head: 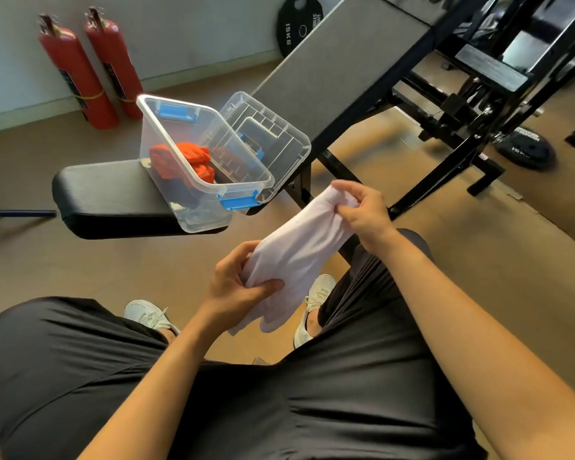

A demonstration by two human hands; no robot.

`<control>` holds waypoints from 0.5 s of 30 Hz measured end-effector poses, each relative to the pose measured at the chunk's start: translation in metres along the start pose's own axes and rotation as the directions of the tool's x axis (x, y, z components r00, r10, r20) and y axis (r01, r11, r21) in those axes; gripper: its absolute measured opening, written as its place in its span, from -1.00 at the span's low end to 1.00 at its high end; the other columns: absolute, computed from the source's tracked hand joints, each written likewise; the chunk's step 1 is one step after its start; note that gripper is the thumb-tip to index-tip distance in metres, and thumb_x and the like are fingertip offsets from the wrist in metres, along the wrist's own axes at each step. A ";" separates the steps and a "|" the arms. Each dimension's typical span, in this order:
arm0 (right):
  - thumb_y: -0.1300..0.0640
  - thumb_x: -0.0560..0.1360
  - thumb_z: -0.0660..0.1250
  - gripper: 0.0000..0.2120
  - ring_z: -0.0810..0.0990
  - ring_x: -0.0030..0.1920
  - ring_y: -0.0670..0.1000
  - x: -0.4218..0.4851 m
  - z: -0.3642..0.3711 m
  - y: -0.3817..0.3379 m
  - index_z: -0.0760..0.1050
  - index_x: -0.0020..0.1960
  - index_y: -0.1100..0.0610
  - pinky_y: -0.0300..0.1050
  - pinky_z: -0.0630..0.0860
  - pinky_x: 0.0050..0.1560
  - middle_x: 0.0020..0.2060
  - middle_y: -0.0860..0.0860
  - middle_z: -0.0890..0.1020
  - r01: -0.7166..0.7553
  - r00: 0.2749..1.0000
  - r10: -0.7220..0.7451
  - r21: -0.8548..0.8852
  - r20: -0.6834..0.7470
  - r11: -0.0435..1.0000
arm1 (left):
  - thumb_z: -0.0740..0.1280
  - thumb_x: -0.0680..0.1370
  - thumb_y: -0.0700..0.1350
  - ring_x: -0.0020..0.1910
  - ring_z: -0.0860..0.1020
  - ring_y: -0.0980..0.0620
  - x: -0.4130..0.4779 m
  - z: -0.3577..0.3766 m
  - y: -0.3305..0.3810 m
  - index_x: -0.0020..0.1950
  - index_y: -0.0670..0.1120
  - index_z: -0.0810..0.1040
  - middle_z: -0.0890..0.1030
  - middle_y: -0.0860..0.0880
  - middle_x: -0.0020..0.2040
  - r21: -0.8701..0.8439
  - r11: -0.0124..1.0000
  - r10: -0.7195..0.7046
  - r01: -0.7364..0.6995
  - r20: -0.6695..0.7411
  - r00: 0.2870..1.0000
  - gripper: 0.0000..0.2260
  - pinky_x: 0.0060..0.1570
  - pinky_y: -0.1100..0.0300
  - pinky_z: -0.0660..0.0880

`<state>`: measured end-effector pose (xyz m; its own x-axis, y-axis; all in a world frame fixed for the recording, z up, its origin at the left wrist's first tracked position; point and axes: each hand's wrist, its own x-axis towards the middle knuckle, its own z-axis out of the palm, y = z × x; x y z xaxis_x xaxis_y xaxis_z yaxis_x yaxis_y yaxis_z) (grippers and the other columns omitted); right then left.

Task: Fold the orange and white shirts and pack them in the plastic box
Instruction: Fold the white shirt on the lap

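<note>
Limp white fabric shirt (299, 257), probably light; clutched at opposite ends by curled left hand (236, 287), right hand (362, 214); best held along folds.

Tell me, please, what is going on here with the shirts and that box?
A person holds the bunched white shirt with both hands, the left hand gripping its near end and the right hand pinching its far end. The orange shirt already lies in the open plastic box on the black bench, with the lid beside it. The white shirt is not yet packed.
</note>
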<state>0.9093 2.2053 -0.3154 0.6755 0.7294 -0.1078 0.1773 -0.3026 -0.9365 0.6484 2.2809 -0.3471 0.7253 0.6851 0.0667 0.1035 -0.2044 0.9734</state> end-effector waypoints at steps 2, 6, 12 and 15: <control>0.33 0.56 0.35 -0.58 0.55 0.30 0.04 -0.004 0.010 0.011 0.50 0.40 0.13 -0.05 0.54 0.28 0.30 0.06 0.58 -0.048 0.994 0.061 -0.137 0.090 0.989 | 0.59 0.40 -0.26 -0.02 0.66 0.10 -0.003 -0.002 0.004 0.27 0.03 0.54 0.68 0.02 0.05 -0.018 1.000 0.011 -0.011 -0.016 1.000 -0.49 -0.14 0.29 0.63; 0.09 0.57 0.39 -0.57 0.49 0.33 -0.05 -0.034 0.030 0.004 0.48 0.43 -0.05 -0.04 0.48 0.29 0.37 -0.04 0.54 0.015 0.976 0.022 -0.168 0.216 0.986 | 0.56 0.42 -0.29 -0.01 0.68 0.01 -0.003 -0.005 0.000 0.32 -0.03 0.54 0.69 -0.04 0.07 -0.049 0.998 0.027 -0.029 -0.038 0.999 -0.49 -0.10 0.22 0.65; -0.04 0.49 0.48 -0.22 0.53 0.33 -0.07 -0.089 0.056 -0.005 0.14 0.56 -0.29 -0.13 0.57 0.25 0.42 -0.07 0.46 0.180 0.849 -0.143 -0.022 0.509 0.984 | 0.56 0.45 -0.21 0.02 0.70 -0.03 0.000 -0.008 -0.001 0.37 -0.09 0.49 0.68 -0.07 0.08 -0.101 0.995 0.015 -0.013 0.014 1.000 -0.48 -0.03 0.16 0.67; 0.06 0.51 0.48 -0.31 0.58 0.24 -0.03 -0.095 0.065 0.002 0.27 0.54 -0.16 -0.05 0.64 0.17 0.29 -0.06 0.57 0.230 0.892 -0.211 0.001 0.401 0.973 | 0.54 0.45 0.07 0.02 0.68 0.08 0.002 -0.011 -0.005 0.32 -0.03 0.50 0.69 0.14 0.03 -0.089 0.996 -0.015 0.025 0.114 0.993 -0.49 0.03 0.10 0.67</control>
<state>0.7991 2.1754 -0.3289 0.2780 0.9600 -0.0326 0.3272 -0.1265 -0.9364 0.6419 2.2911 -0.3490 0.7966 0.6040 0.0265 0.0609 -0.1237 0.9904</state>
